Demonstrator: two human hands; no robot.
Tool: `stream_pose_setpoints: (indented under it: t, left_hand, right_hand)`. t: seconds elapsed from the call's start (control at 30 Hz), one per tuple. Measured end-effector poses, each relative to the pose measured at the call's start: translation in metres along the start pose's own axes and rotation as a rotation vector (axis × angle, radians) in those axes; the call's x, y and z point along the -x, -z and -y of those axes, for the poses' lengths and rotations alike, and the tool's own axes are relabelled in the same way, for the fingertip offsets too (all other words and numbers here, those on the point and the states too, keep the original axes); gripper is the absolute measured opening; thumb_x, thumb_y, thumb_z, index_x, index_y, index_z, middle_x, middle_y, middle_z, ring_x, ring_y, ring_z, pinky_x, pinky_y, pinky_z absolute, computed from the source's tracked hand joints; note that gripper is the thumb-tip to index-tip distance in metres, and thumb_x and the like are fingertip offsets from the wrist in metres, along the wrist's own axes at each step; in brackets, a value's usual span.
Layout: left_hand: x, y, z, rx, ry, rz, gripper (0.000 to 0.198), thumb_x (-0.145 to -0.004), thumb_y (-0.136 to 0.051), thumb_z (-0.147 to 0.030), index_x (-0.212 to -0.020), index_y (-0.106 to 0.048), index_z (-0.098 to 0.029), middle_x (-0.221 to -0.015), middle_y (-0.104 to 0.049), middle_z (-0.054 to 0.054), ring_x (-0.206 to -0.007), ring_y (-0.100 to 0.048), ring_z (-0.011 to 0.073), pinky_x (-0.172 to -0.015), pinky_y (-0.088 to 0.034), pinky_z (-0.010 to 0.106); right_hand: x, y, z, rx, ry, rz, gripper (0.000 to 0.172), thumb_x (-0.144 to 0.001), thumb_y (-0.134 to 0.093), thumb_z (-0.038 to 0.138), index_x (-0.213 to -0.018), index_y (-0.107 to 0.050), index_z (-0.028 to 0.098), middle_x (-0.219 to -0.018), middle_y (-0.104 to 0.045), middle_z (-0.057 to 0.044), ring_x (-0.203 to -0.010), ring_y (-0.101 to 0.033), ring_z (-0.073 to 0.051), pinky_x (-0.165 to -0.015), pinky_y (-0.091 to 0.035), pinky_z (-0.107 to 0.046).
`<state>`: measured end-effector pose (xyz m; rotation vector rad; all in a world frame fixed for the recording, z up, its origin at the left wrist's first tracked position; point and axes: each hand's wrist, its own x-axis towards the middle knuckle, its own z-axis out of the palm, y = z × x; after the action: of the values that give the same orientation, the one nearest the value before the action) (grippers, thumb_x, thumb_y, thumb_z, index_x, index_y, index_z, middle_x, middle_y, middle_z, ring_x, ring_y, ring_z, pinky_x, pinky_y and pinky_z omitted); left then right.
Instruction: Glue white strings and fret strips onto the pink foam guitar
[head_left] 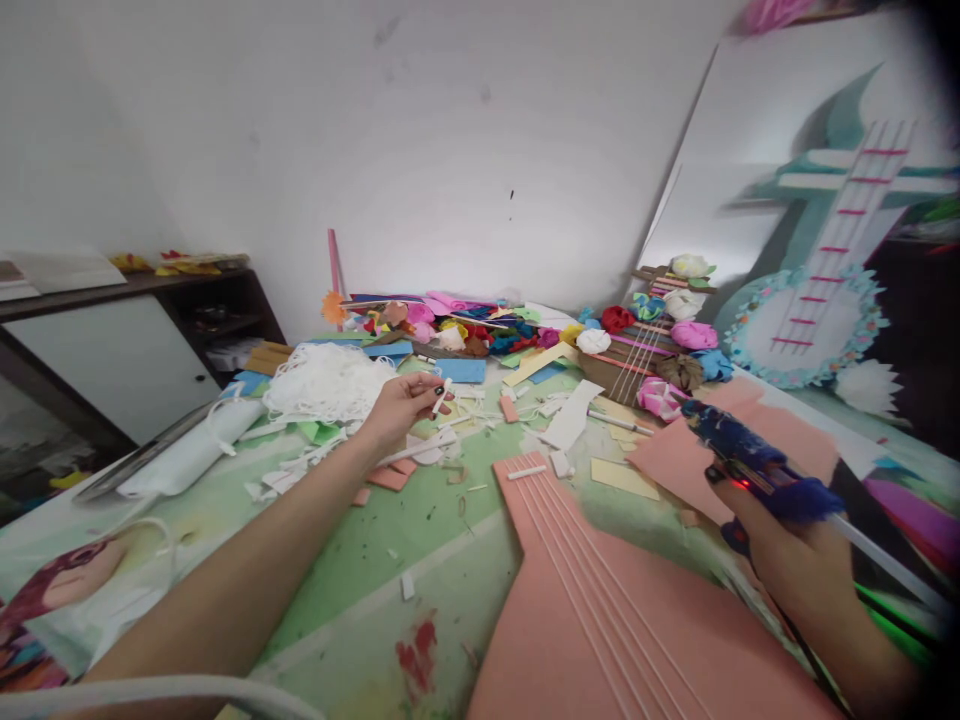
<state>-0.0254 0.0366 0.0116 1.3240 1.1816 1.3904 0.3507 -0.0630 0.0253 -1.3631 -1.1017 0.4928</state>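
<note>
My left hand [409, 408] pinches a small white strip [442, 396] above the scraps at the middle of the table. On the right, my right hand [799, 560] is wrapped round a dark blue glue gun [750, 455], whose tip points up and left; a small red light glows on it. Between the hands lies a pink guitar-shaped board [570, 590] with several white strings [566, 540] running down it. A short white bar [526, 472] crosses the strings near the board's narrow end.
A heap of white cord [326, 383] and a white roll [191, 450] lie left. Paper flowers [694, 335] and a brown instrument stand behind. Pink sheets [795, 440] lie right, near a teal stringed decoration [806, 320]. A white cable [165, 688] crosses the front left.
</note>
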Motion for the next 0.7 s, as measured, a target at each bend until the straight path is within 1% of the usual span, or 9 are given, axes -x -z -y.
stream_pose_setpoints:
  t: [0.03,0.1,0.2,0.27,0.33,0.43,0.53,0.63,0.7]
  left_hand:
    - [0.003,-0.004,-0.002,0.037,0.037,0.019,0.043,-0.059,-0.076,-0.037,-0.09,-0.06,-0.012,-0.08,-0.069,0.007,-0.063,-0.065,0.0153,-0.055,-0.043,0.023]
    - [0.008,-0.01,-0.004,0.038,0.069,0.067,0.044,-0.057,-0.078,-0.032,-0.093,-0.061,-0.012,-0.082,-0.069,0.007,-0.066,-0.067,0.0164,-0.058,-0.046,0.024]
    - [0.012,-0.014,-0.003,-0.065,0.038,0.126,0.045,-0.06,-0.073,-0.025,-0.102,-0.061,-0.013,-0.082,-0.066,0.004,-0.068,-0.068,0.0173,-0.058,-0.048,0.024]
    - [0.012,-0.014,-0.002,-0.165,0.004,0.133,0.047,-0.061,-0.07,-0.023,-0.106,-0.061,-0.015,-0.082,-0.062,0.001,-0.063,-0.067,0.0158,-0.055,-0.048,0.025]
    - [0.011,-0.013,0.001,-0.25,-0.01,0.13,0.047,-0.061,-0.068,-0.023,-0.107,-0.063,-0.015,-0.08,-0.06,0.0,-0.058,-0.065,0.0147,-0.054,-0.048,0.025]
    - [0.011,-0.014,0.002,-0.276,0.034,0.141,0.035,-0.061,-0.069,-0.025,-0.094,-0.067,-0.013,-0.073,-0.063,0.001,-0.058,-0.064,0.0138,-0.056,-0.049,0.025]
    - [0.016,-0.019,0.001,-0.219,0.101,0.189,0.024,-0.061,-0.073,-0.029,-0.078,-0.068,-0.013,-0.067,-0.065,0.002,-0.06,-0.062,0.0128,-0.059,-0.049,0.023]
    - [0.023,-0.026,-0.001,-0.181,0.143,0.222,0.026,-0.061,-0.077,-0.036,-0.07,-0.066,-0.013,-0.061,-0.064,0.003,-0.056,-0.058,0.0111,-0.054,-0.046,0.021]
    - [0.027,-0.03,-0.001,-0.185,0.15,0.246,0.032,-0.065,-0.075,-0.043,-0.07,-0.066,-0.012,-0.06,-0.064,0.003,-0.051,-0.053,0.0091,-0.049,-0.041,0.019]
  right_hand:
    - [0.0,0.0,-0.001,-0.001,0.008,0.008,0.028,-0.059,-0.075,0.036,-0.08,-0.062,0.021,-0.065,-0.057,0.003,-0.041,-0.051,-0.011,-0.042,-0.039,-0.024]
    - [-0.001,0.001,-0.002,-0.01,0.021,0.017,0.028,-0.06,-0.076,0.035,-0.08,-0.062,0.021,-0.066,-0.058,0.003,-0.041,-0.052,-0.01,-0.042,-0.039,-0.023]
    - [-0.002,0.002,-0.003,-0.028,0.026,0.014,0.027,-0.06,-0.076,0.034,-0.078,-0.061,0.02,-0.067,-0.058,0.003,-0.043,-0.053,-0.01,-0.042,-0.039,-0.022]
    - [-0.002,0.002,-0.003,-0.03,0.04,0.019,0.027,-0.061,-0.076,0.034,-0.077,-0.061,0.02,-0.064,-0.056,0.004,-0.042,-0.053,-0.009,-0.042,-0.039,-0.021]
    - [-0.002,0.003,-0.004,-0.032,0.053,0.025,0.028,-0.061,-0.076,0.035,-0.079,-0.061,0.02,-0.064,-0.055,0.005,-0.04,-0.05,-0.008,-0.04,-0.037,-0.02]
    - [-0.002,0.003,-0.005,-0.034,0.051,0.039,0.03,-0.062,-0.076,0.036,-0.083,-0.062,0.02,-0.068,-0.057,0.003,-0.041,-0.051,-0.009,-0.039,-0.037,-0.02]
    - [-0.001,0.002,-0.004,0.022,0.059,0.012,0.028,-0.062,-0.074,0.037,-0.081,-0.062,0.02,-0.065,-0.056,0.003,-0.043,-0.053,-0.011,-0.039,-0.038,-0.021]
    - [0.0,0.001,-0.001,0.1,0.05,-0.003,0.026,-0.063,-0.072,0.037,-0.08,-0.062,0.02,-0.063,-0.056,0.001,-0.043,-0.053,-0.013,-0.039,-0.039,-0.023]
    - [0.0,0.0,0.0,0.133,0.045,-0.015,0.025,-0.063,-0.071,0.037,-0.079,-0.062,0.02,-0.062,-0.057,0.0,-0.044,-0.054,-0.014,-0.041,-0.041,-0.025]
